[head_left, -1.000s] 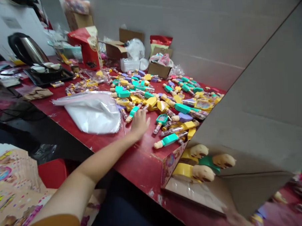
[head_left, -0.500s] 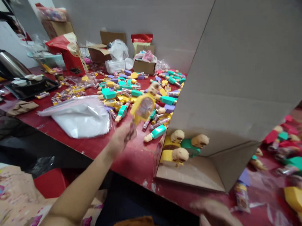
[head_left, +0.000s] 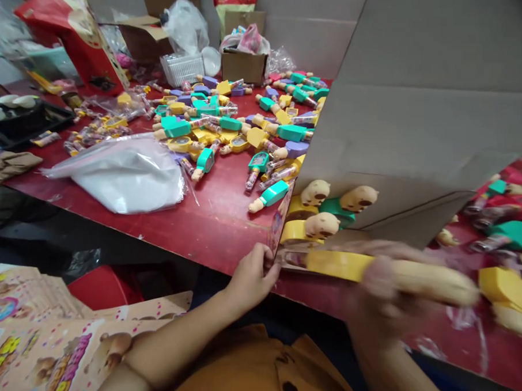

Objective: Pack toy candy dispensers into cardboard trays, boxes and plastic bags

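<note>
My left hand (head_left: 255, 277) has its thumb and fingertips pinched on the near left edge of the open cardboard box (head_left: 396, 126). Blurred by motion, my right hand (head_left: 380, 305) grips a yellow bear-head toy (head_left: 339, 264) in front of the box opening. Its clear candy-filled tube points left towards my left fingers, and the pale head is on the right. Inside the box are two yellow bear-head toys, one at the front (head_left: 295, 231), and a green one (head_left: 358, 199).
Many loose toys (head_left: 229, 123) and small wrapped candy tubes (head_left: 96, 133) cover the red table (head_left: 228, 226). Clear plastic bags (head_left: 134, 175) lie at its front edge. Printed cardboard sheets (head_left: 47, 360) are stacked lower left. More toys (head_left: 514, 291) lie right of the box.
The yellow bear-head toy has gone from my left hand to my right. My left hand has come down and right to the box edge. The view has tilted lower.
</note>
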The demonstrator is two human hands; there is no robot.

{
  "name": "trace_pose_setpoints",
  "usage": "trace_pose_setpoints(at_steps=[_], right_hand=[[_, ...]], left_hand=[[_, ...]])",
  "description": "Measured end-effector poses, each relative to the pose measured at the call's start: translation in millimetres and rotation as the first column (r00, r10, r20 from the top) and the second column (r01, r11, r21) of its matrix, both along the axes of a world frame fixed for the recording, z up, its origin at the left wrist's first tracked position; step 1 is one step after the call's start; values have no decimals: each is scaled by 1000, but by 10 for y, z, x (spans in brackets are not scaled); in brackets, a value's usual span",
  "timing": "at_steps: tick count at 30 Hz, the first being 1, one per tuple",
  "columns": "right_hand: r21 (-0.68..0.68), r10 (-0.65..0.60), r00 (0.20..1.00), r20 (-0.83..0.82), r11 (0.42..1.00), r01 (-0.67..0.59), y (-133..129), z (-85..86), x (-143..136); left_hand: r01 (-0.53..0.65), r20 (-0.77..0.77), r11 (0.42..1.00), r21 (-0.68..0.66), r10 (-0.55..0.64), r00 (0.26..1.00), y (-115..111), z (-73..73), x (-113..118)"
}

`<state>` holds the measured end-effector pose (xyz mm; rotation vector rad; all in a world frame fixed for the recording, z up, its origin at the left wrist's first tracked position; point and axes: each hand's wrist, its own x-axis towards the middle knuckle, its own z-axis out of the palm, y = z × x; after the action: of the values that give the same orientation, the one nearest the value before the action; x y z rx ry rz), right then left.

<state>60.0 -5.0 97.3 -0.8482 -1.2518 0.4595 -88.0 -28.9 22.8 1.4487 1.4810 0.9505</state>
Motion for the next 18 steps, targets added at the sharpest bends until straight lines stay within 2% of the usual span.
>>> trace_pose_setpoints(at_steps=[3, 6, 9, 12, 14, 15, 16, 18], right_hand=[[59, 71, 968, 243, 994, -87, 25, -32, -65], [50, 81, 922, 378, 993, -108, 73, 7, -93], [95, -15, 875, 485, 995, -36, 177, -47, -111], [155, -128, 804, 581, 987, 44, 246, -168, -116], [157, -167, 766, 621, 984, 87, 226, -222, -91], [161, -182, 763, 620, 981, 104, 194, -237, -68], [170, -191, 778, 598, 979, 110, 150, -246, -39], [186, -182, 836, 518, 978, 97, 41, -256, 31]], left_hand=[[11, 22, 1000, -23, -10, 1000, 43, -1, 12], [-5, 29, 998, -57, 7, 1000, 17, -26, 47], [-14, 7, 997, -76, 15, 1000, -27, -44, 87], [28, -52, 998, -61, -31, 998, 26, 30, -4], [14, -135, 999, -35, -19, 991, 201, 142, -210], [-39, -195, 999, -13, 35, 980, 341, 209, -356], [-128, -264, 992, 19, 129, 956, 511, 276, -523], [-340, -391, 934, 113, 357, 848, 898, 389, -874]])
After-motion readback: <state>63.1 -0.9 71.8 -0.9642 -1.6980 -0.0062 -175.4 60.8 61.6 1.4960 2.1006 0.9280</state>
